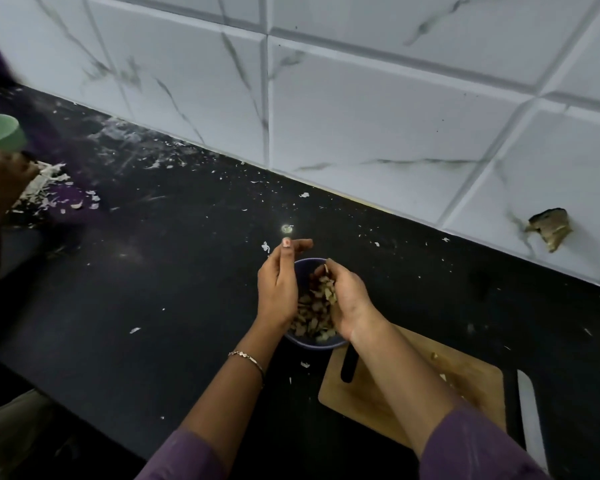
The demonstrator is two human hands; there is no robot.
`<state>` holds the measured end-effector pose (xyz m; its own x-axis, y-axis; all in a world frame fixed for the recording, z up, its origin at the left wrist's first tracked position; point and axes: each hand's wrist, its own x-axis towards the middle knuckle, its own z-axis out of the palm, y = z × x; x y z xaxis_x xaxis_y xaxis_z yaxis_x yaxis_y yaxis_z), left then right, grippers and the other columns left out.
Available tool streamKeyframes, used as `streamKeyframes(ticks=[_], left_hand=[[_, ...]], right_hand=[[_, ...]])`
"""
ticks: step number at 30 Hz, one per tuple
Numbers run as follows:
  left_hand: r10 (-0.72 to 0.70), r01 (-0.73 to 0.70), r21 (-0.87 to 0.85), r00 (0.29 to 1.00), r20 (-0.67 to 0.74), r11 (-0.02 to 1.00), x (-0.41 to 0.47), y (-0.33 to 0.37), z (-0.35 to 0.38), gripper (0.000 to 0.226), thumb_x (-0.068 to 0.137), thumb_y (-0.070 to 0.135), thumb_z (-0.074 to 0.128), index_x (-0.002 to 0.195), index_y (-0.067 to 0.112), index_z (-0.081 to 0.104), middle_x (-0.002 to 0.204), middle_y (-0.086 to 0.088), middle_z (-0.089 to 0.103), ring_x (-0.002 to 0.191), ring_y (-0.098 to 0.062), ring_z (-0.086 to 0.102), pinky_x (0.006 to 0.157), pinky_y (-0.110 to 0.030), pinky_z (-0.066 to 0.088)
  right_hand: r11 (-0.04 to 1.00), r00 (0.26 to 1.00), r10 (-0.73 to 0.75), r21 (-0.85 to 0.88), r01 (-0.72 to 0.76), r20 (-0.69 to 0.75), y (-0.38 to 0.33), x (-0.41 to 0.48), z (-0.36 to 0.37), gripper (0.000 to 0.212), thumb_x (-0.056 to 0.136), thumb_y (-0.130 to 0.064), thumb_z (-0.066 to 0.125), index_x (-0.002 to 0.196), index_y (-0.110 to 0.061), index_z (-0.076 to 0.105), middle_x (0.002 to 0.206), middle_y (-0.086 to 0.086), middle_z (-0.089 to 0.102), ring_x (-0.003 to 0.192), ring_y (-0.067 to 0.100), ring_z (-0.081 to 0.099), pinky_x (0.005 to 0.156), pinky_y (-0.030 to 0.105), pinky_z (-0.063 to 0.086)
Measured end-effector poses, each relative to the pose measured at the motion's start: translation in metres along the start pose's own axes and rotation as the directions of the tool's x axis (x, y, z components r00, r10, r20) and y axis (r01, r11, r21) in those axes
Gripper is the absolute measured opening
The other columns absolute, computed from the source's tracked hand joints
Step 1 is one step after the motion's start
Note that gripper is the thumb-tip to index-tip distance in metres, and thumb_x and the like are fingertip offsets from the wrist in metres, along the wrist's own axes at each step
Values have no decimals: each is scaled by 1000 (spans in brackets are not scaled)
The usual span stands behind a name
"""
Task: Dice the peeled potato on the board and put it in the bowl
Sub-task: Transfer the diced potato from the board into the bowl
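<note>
Dim, cool light on the dark counter (146, 292); pinpoint glare (286, 229) at centre; blur at nine o'clock; tiles (361, 98) bow at edges.

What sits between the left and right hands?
In the head view, the bowl of diced potato lies between the left hand and right hand.
</note>
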<state>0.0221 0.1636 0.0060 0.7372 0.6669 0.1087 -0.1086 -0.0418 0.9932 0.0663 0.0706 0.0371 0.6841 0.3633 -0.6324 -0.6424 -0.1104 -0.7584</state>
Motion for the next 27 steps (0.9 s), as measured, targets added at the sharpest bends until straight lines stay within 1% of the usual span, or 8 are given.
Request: streamKeyframes(ticks=[3,8,10,14,16,21,25,27], left_hand=[[-3,3,4,1000,-4,1000,2,-1,-2,46,108,34,31,106,12,71,107,3,72,106,-8,65,99,-36,50],[-28,28,12,999,-36,1000,7,-9,-9,40,106,35,36,104,16,71,105,4,73,107,-12,65,100,-42,49],[-56,57,14,997,-47,998,7,-12,-12,36,106,32,39,103,17,71,104,4,73,106,-11,66,99,-42,50],[-135,136,19,989,-55,991,1,-16,-16,30,106,26,41,99,23,70,102,5,72,102,-10,66,98,-41,51],[-147,149,26,987,-57,989,-4,-19,-16,30,106,25,41,98,24,70,101,6,72,101,-8,66,97,-40,52],[-150,151,17,987,-50,988,-16,-19,-12,30,106,25,40,104,22,69,108,7,71,106,-7,64,98,-36,50],[-168,168,-10,985,-47,986,-18,-17,-14,31,107,26,39,105,21,69,108,4,72,104,-10,66,98,-40,51],[-188,187,-29,982,-32,982,-19,-14,-17,30,106,28,39,104,22,69,108,2,72,103,-15,67,97,-46,52]], right_hand=[[977,989,-140,-169,132,-37,4,7,0,39,103,-38,45,86,-13,70,99,12,74,102,30,67,99,49,49],[878,937,-349,-357,319,-22,9,12,-8,14,97,-18,60,100,-15,73,97,-1,74,99,14,67,88,27,52],[847,921,-390,-393,358,0,10,13,-10,15,95,-12,63,107,-17,69,100,-4,72,97,8,66,84,20,51],[793,893,-450,-468,390,-18,14,18,-11,9,99,-19,58,101,-19,67,85,-2,74,84,8,70,86,31,55],[771,880,-475,-491,406,-19,14,19,-9,31,105,-32,44,93,-16,68,77,0,72,76,9,69,81,31,53],[841,926,-376,-417,344,4,8,11,-6,76,105,-49,15,96,0,73,89,8,74,70,2,67,59,5,43],[863,946,-315,-394,317,71,7,8,-12,90,98,-62,3,102,-7,75,102,6,74,95,10,66,82,22,45],[913,961,-248,-304,273,118,6,6,-20,94,95,-67,-1,108,-12,74,108,2,73,103,9,64,86,23,42]])
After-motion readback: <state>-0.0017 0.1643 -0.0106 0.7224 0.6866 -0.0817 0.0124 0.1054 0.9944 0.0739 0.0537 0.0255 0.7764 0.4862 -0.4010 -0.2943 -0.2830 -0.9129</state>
